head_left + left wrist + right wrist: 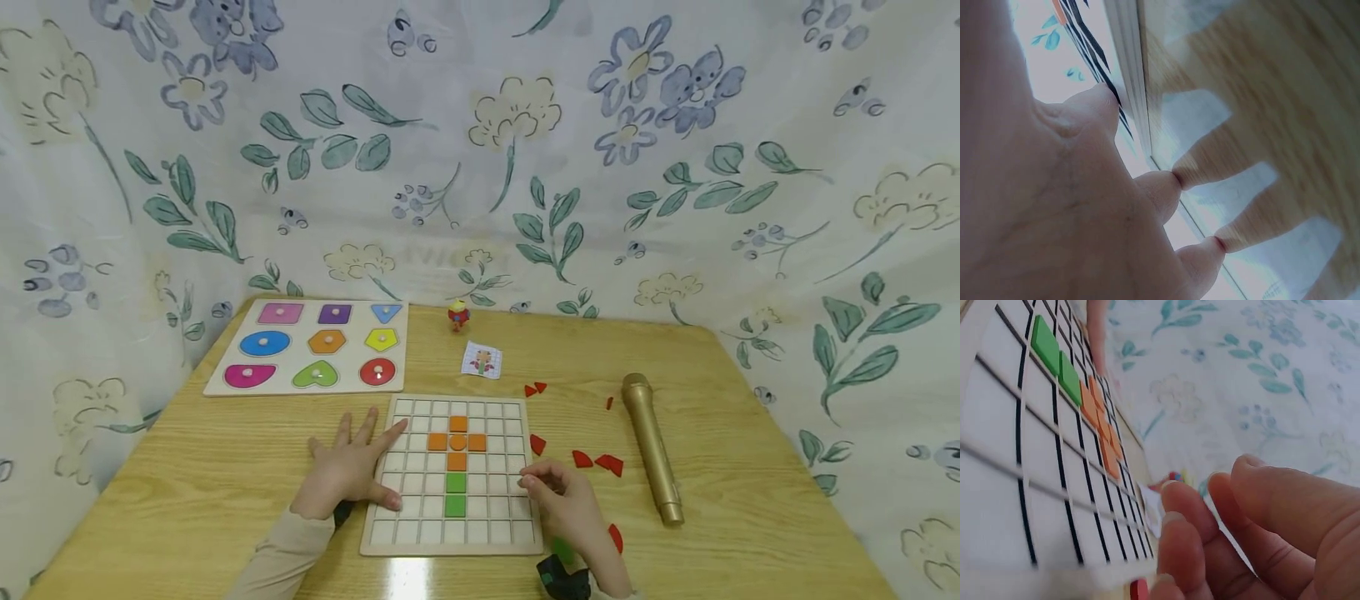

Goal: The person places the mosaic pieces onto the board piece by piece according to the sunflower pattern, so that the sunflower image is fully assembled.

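Observation:
A square wooden grid board (407, 533) lies on the table, with orange tiles (457, 461) in a cross around an orange round piece (457, 442) and two green square tiles (455, 494) below. My left hand (341, 471) spreads its fingers at the board's left edge; thumb and index finger rest over it, while other fingertips touch the table in the left wrist view. My right hand (566, 504) is at the right edge, thumb and fingers bent close together. Whether something small sits between those fingertips I cannot tell; the right wrist view (1191, 544) shows no clear piece.
Several red pieces (582, 459) lie right of the board, and a green piece (562, 550) is partly behind my right wrist. Farther right lies a gold microphone (654, 450). A shape puzzle (292, 323), a pattern card (482, 360) and a small figurine (457, 316) are at the back.

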`<move>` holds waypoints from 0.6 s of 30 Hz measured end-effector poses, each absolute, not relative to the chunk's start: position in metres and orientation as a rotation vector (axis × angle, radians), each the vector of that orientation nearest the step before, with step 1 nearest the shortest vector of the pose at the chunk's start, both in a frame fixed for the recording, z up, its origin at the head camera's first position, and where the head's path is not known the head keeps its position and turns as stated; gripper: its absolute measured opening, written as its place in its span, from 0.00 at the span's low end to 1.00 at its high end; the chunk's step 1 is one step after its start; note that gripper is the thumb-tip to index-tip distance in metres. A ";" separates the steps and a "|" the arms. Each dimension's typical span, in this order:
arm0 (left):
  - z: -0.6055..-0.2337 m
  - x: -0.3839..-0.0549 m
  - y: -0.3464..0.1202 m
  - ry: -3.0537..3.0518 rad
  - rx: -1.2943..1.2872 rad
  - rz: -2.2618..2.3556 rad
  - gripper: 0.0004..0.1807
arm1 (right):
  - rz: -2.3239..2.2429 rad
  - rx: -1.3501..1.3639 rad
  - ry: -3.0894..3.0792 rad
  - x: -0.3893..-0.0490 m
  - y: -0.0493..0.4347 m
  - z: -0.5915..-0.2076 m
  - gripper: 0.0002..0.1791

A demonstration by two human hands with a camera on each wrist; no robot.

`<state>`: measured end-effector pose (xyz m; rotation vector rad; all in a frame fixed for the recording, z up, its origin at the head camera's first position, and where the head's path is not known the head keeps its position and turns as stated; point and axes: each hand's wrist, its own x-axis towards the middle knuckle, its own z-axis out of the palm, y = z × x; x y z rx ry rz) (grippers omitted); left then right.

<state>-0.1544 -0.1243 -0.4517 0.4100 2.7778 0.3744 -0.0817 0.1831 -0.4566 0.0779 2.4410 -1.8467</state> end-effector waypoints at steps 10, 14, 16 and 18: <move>-0.449 -0.156 -0.125 2.786 0.434 0.363 0.65 | -1.641 0.400 2.629 -0.042 0.221 -0.479 0.11; -0.448 -0.156 -0.124 2.786 0.438 0.368 0.65 | -1.586 0.274 2.606 -0.031 0.232 -0.483 0.19; -0.448 -0.156 -0.124 2.783 0.432 0.367 0.65 | -1.584 0.193 2.587 -0.030 0.235 -0.483 0.23; -0.448 -0.155 -0.123 2.777 0.426 0.366 0.65 | -1.555 0.124 2.605 -0.030 0.237 -0.481 0.23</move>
